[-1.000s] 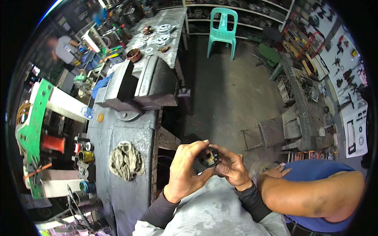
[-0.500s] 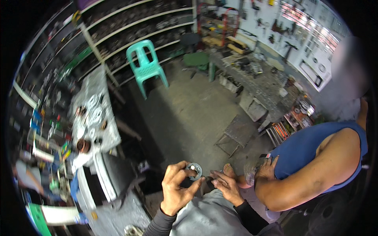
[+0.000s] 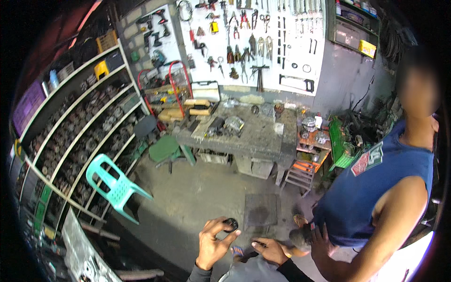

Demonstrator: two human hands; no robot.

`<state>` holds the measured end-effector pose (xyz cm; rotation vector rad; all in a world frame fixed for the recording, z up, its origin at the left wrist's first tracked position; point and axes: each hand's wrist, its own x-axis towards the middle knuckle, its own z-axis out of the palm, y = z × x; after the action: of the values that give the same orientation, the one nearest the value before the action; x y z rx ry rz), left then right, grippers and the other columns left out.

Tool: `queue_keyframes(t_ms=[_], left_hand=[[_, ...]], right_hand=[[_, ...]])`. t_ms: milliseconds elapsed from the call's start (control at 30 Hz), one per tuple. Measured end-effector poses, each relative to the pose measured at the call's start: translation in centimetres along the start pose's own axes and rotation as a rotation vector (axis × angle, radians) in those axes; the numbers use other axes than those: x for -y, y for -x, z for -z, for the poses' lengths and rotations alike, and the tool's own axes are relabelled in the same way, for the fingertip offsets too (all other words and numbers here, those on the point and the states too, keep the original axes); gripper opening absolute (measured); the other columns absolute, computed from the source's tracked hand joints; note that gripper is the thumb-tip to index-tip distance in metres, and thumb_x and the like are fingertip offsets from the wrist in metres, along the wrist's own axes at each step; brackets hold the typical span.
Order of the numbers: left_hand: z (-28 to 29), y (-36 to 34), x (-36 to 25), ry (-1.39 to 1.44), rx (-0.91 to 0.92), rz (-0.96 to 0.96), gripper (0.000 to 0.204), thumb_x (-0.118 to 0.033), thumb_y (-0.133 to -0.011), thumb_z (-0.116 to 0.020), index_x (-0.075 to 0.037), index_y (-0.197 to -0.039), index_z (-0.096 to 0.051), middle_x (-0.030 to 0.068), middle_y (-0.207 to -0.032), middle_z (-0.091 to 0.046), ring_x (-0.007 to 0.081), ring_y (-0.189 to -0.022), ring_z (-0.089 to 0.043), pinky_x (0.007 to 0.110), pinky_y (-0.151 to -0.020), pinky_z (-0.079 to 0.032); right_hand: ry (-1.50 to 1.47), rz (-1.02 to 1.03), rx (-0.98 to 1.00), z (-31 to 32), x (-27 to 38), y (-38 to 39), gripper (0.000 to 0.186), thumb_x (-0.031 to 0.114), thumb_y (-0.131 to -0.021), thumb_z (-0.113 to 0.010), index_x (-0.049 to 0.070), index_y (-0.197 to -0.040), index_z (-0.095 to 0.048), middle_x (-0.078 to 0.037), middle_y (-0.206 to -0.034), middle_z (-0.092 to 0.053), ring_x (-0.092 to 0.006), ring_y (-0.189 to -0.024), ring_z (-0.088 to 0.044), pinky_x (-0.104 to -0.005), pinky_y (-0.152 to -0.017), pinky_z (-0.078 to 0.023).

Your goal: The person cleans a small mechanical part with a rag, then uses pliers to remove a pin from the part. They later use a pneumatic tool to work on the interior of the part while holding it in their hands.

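While the left hand (image 3: pixel 213 244) is raised with its fingers curled, it pinches a small round black part (image 3: pixel 230 223) between thumb and fingertips, so the part sits at the top of that hand, above and to the left of the right hand (image 3: pixel 268 250). That right hand lies lower, just beside the left one, fingers loosely bent and half open; whether it grips anything I cannot tell, though a thin dark piece shows at its fingertips. Right of the part stands another person in a blue sleeveless shirt (image 3: pixel 376 192). Beyond the part, well apart from it, is a cluttered desk (image 3: pixel 263 138), and to the part's left a green plastic chair (image 3: pixel 115 185).
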<state>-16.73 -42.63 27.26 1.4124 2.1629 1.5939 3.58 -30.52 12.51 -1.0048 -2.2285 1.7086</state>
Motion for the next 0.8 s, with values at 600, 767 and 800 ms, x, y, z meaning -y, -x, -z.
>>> queue_keyframes(t_ms=[600, 767, 800], left_hand=[[5.9, -28.5, 28.4, 0.622, 0.062, 0.477, 0.057, 0.011, -0.082, -0.079, -0.005, -0.132, -0.057, 0.0057, -0.106, -0.066, 0.0146, -0.1, -0.066, 0.031, -0.085, -0.057], [9.5, -42.1, 33.2, 0.507, 0.202, 0.532, 0.043, 0.007, -0.088, -0.072, 0.005, -0.13, -0.062, 0.0136, -0.108, -0.072, 0.0206, -0.1, -0.07, 0.034, -0.089, -0.058], [9.8, -44.4, 34.0, 0.529, 0.255, 0.524, 0.045, 0.007, -0.089, -0.069, 0.005, -0.134, -0.061, 0.0134, -0.109, -0.072, 0.0208, -0.1, -0.07, 0.035, -0.089, -0.059]], right_hand=[[0.235, -0.438, 0.363, -4.4, -9.8, -33.8, 0.048, 0.044, -0.099, -0.067, 0.002, -0.12, -0.073, -0.02, -0.111, -0.078, -0.0321, -0.102, -0.075, -0.0444, -0.089, -0.055], [0.025, -0.278, 0.297, -4.0, -4.9, -44.9, 0.046, 0.042, -0.098, -0.068, 0.002, -0.119, -0.073, -0.02, -0.111, -0.078, -0.0321, -0.099, -0.075, -0.0447, -0.087, -0.055], [-0.057, -0.255, 0.254, -3.9, -3.4, -47.2, 0.045, 0.041, -0.098, -0.069, 0.001, -0.118, -0.073, -0.02, -0.111, -0.078, -0.0321, -0.099, -0.075, -0.0448, -0.087, -0.055]])
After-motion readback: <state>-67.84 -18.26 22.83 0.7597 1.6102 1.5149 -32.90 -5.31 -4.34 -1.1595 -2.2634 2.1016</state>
